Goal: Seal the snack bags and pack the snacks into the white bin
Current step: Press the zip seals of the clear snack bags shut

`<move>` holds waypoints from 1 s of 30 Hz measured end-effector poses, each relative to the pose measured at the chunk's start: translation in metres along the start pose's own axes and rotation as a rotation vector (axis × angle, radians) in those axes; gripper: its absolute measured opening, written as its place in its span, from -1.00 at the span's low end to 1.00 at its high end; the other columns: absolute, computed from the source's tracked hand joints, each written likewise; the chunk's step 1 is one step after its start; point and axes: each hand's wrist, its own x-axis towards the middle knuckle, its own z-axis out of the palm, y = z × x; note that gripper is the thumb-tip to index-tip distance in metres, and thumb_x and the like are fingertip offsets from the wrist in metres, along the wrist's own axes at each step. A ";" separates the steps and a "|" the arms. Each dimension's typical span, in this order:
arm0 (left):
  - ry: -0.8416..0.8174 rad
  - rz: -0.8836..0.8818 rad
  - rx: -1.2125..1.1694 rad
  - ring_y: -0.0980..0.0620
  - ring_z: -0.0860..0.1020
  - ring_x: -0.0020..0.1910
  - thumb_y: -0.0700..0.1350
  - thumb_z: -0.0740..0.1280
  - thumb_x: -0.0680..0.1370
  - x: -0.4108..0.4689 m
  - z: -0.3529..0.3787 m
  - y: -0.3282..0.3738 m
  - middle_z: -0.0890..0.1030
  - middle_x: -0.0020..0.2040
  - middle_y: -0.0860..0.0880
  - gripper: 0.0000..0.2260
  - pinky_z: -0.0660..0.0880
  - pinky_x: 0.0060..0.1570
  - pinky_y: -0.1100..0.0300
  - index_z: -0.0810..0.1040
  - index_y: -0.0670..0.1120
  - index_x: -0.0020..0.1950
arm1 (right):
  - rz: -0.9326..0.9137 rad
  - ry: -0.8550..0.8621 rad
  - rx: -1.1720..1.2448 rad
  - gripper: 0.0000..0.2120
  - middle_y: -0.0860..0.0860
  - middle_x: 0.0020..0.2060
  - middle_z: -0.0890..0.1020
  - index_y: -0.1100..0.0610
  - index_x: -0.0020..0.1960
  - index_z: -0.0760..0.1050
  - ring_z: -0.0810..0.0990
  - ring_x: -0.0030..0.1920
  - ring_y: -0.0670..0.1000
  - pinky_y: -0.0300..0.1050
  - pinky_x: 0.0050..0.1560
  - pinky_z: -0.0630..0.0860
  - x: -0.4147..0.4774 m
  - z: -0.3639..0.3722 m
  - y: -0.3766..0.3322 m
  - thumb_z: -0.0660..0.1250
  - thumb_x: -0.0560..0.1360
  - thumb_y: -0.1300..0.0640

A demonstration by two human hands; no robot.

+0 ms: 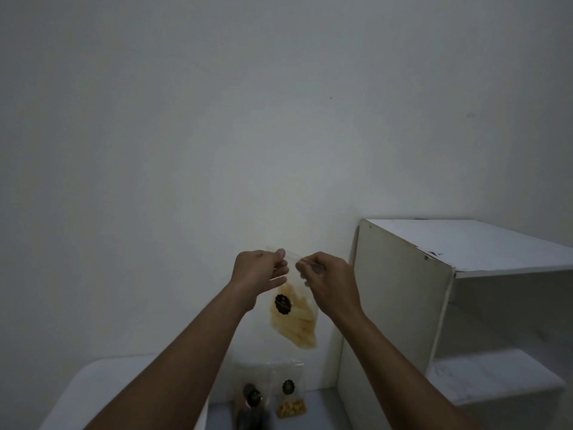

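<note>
I held one clear snack bag (293, 318) up in the air, in front of the wall (217, 135). It was full of pale yellow chips and had one round black sticker (282, 304) on its front. My left hand (259, 271) pinched one side of the bag's top edge between the thumb and the fingers. My right hand (325, 280) pinched the other side, with its fingers curled in. My two hands were near each other but apart. The bag hung down between them, a bit tilted. I could not tell if its top was closed.

Under it, two more bags lay side by side on the grey counter (322, 408). One was a dark snack pack (251, 408). The other was a little yellow snack pack (290, 401). That made three bags in all.

One white shelf unit (403, 290) stood on the right. One white thing with a round corner (102, 386) was at the bottom left; I could not tell what it was.
</note>
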 end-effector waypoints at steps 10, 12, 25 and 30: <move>-0.111 0.088 0.161 -0.02 0.69 -0.20 -0.25 0.39 0.55 0.000 -0.003 -0.003 0.70 -0.11 -0.19 -0.92 0.65 -0.14 0.13 0.63 -0.24 0.00 | 0.230 -0.270 0.267 -0.74 0.13 -0.24 0.69 0.25 -0.12 0.64 0.68 -0.25 0.05 0.01 -0.18 0.69 -0.001 -0.016 -0.009 0.36 0.56 0.05; -0.136 0.071 0.184 0.00 0.67 -0.22 -0.24 0.39 0.55 0.000 -0.004 -0.004 0.69 -0.11 -0.18 -0.92 0.64 -0.14 0.14 0.64 -0.22 0.00 | 0.253 -0.319 0.268 -0.82 0.16 -0.24 0.67 0.26 -0.13 0.61 0.63 -0.30 0.01 -0.07 -0.26 0.65 -0.001 -0.018 -0.009 0.34 0.56 0.17; -0.266 -0.263 -0.043 0.10 0.53 -0.24 -0.21 0.35 0.57 -0.001 -0.023 -0.023 0.64 -0.16 -0.01 -0.92 0.49 -0.23 0.21 0.64 -0.11 0.00 | 0.317 -0.355 0.325 -0.82 0.14 -0.22 0.66 0.26 -0.11 0.59 0.68 -0.24 0.03 -0.13 -0.25 0.62 -0.020 -0.012 -0.006 0.28 0.59 0.22; -0.204 -0.262 0.015 0.07 0.57 -0.18 -0.16 0.38 0.54 0.006 -0.022 -0.037 0.68 -0.13 -0.02 -0.89 0.50 -0.22 0.19 0.67 -0.14 0.01 | 0.274 -0.302 0.188 -0.74 0.12 -0.15 0.68 0.16 -0.07 0.57 0.68 -0.15 0.10 -0.02 -0.21 0.68 -0.034 -0.006 0.009 0.23 0.61 0.01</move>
